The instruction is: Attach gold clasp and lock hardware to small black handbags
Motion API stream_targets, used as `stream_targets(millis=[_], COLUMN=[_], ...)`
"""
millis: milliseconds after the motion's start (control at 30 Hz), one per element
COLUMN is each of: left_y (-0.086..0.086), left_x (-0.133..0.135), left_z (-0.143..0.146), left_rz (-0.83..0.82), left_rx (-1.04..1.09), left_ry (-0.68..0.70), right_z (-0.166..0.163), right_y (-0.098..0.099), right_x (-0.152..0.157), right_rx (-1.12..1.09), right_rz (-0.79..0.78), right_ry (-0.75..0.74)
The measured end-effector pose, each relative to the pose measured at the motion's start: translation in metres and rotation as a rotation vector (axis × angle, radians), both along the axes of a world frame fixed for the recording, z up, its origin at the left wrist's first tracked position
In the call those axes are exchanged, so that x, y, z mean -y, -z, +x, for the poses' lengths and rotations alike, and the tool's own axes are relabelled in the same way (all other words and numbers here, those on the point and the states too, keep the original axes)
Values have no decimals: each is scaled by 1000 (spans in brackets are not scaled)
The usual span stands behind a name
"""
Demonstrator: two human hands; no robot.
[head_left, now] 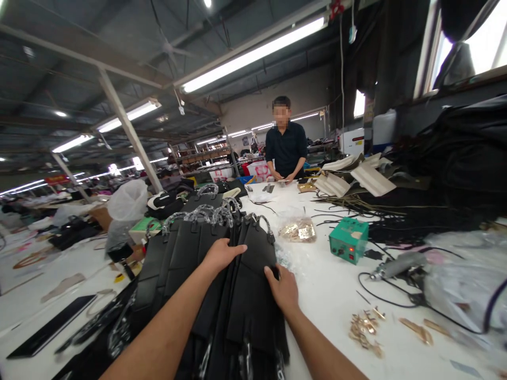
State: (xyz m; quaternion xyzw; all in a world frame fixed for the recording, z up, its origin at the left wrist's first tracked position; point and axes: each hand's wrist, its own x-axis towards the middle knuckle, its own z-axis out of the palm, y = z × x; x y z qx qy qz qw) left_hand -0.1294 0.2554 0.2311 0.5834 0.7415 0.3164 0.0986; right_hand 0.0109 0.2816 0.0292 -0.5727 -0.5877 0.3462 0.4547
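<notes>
A row of black leather bag panels (186, 253) with plastic-wrapped metal handles (214, 214) lies overlapped on the white table (328, 285) in front of me. My left hand (221, 254) rests on top of the stack, fingers stretched out flat over one panel's upper edge. My right hand (283, 287) grips the right edge of the nearest panel (253, 279), thumb on top and fingers curled round its side.
A green box (348, 240) with a cable, a clear bag of gold fittings (298, 230) and loose gold hardware (366, 330) lie to the right. Black cords and white boards (372, 179) pile up at the far right. A person in dark clothing (285, 150) works at the far end.
</notes>
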Motion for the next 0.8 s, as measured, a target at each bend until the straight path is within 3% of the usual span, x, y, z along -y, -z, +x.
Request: stream_targets(millis=[133,300,433,533,600,700,800], left_y=[10,13,-1,-22,-40,-64,-76], left_x=[-13,-15,0,26,49,85,125], left_z=[12,31,35,33,32,34,43], left_rz=[-64,-145,-132,-133,-122,-63,-15], left_rx=[67,150,201,386,547,718,853], left_ry=[120,269,305,365,390,431,474], right_z=[-2,-3,5,21,36,63,91], right_y=[3,7,0,-26,-52,-85,-93], right_x=[6,7,5,15,35,87,149], right_rx=[20,-17,-166,-398,-593,-875,-944], right_rz=[140,166,123,49,-12,-162,-244], right_ry=[54,51,27,46,-45,-417,-617])
